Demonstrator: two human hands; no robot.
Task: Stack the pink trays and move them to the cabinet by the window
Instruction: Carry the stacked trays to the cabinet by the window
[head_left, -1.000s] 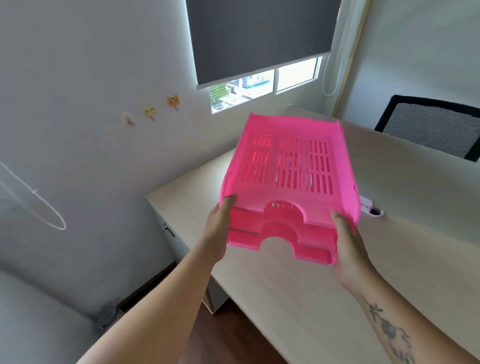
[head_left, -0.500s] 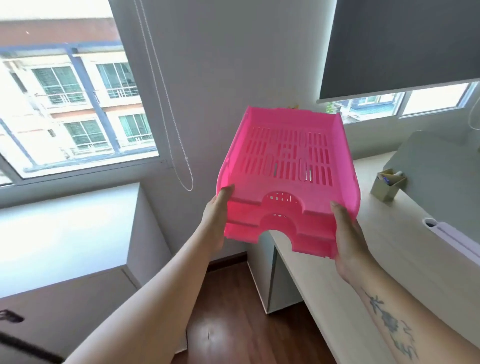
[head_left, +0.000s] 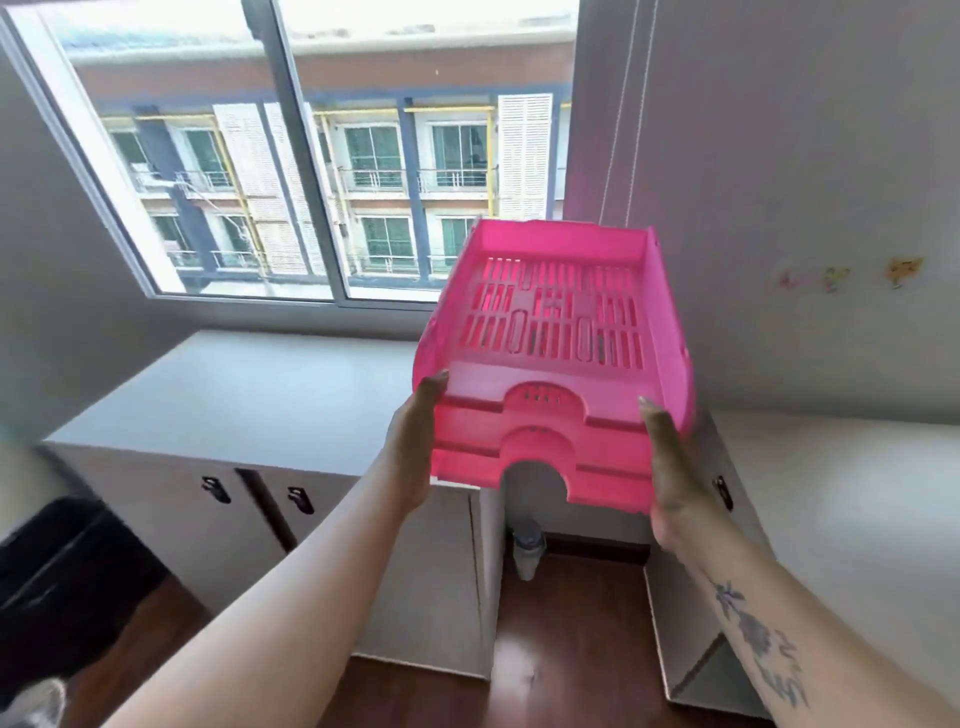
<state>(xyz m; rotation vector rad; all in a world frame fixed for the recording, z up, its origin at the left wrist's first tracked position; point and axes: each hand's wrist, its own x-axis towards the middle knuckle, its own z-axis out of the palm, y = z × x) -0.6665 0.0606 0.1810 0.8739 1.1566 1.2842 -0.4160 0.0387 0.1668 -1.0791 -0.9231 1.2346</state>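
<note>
A stack of pink slotted plastic trays (head_left: 556, 364) hangs in the air in front of me, nested one on another, notched fronts facing me. My left hand (head_left: 415, 447) grips the stack's left front side and my right hand (head_left: 670, 467) grips its right front side. Below and to the left stands a low white cabinet (head_left: 249, 395) under the window (head_left: 311, 171), its flat top bare. The trays are above the cabinet's right end, not touching it.
A white desk (head_left: 852, 499) stretches along the right wall, with a gap of dark wood floor (head_left: 566, 649) between it and the cabinet. A small grey object (head_left: 527, 545) stands on the floor in that gap. A black object (head_left: 62, 577) sits at lower left.
My view has swung left from the desk toward the window and cabinet. Both hands keep the same grip on the stacked trays, which now hang over the cabinet's right end.
</note>
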